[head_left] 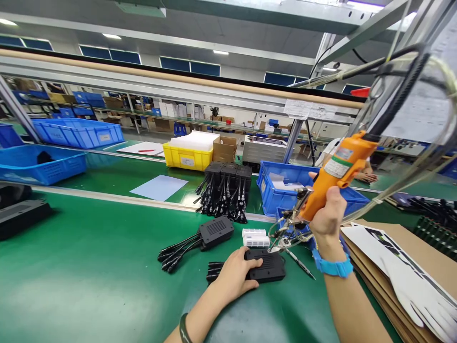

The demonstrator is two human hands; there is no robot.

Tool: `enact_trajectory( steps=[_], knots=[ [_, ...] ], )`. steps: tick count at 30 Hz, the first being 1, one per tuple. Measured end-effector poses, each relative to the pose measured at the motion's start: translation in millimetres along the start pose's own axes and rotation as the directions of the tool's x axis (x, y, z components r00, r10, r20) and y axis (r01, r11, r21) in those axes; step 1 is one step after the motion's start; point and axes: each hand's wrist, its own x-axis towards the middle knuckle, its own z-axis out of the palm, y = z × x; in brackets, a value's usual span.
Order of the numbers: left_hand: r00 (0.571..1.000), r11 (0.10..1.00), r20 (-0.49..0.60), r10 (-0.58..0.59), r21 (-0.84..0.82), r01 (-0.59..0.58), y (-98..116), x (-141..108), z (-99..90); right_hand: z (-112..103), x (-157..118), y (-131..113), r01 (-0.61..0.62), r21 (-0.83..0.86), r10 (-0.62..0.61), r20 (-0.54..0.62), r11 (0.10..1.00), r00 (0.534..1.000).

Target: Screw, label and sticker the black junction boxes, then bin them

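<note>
My left hand (237, 274) lies over the cable end of a black plastic box (269, 267), its fingers spread on the lid and side. Short black cables from this box show at the hand's left. My right hand (329, 214) is wrapped around an orange electric screwdriver (330, 174) that hangs from a black cord and tilts down to the left. The screwdriver's lower end is among thin tubes above the box's far edge; its exact tip is hard to make out. Behind the left hand rests a second black box with cables (216, 232).
White label rolls (256, 238) and tweezers (302, 265) lie close to the box. Several cabled boxes (228, 190) are stacked behind, by a blue bin (269, 190) and a yellow bin (185, 155). Cardboard with white gloves (410, 290) is at right. A co-worker's hand (367, 175) shows beyond.
</note>
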Motion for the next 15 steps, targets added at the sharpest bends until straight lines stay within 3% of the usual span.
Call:
enact_trajectory(
  steps=[8,15],
  knots=[
    [1.000,1.000,0.006,-0.004,-0.013,0.005,-2,1,3.7,-5,-21,45,-0.048,-0.074,0.053,0.061,0.996,0.997],
    [0.998,0.999,0.048,-0.031,-0.038,0.033,2,1,-1.6,-7,-28,50,-0.064,-0.076,0.069,0.073,0.995,0.995]
  ],
)
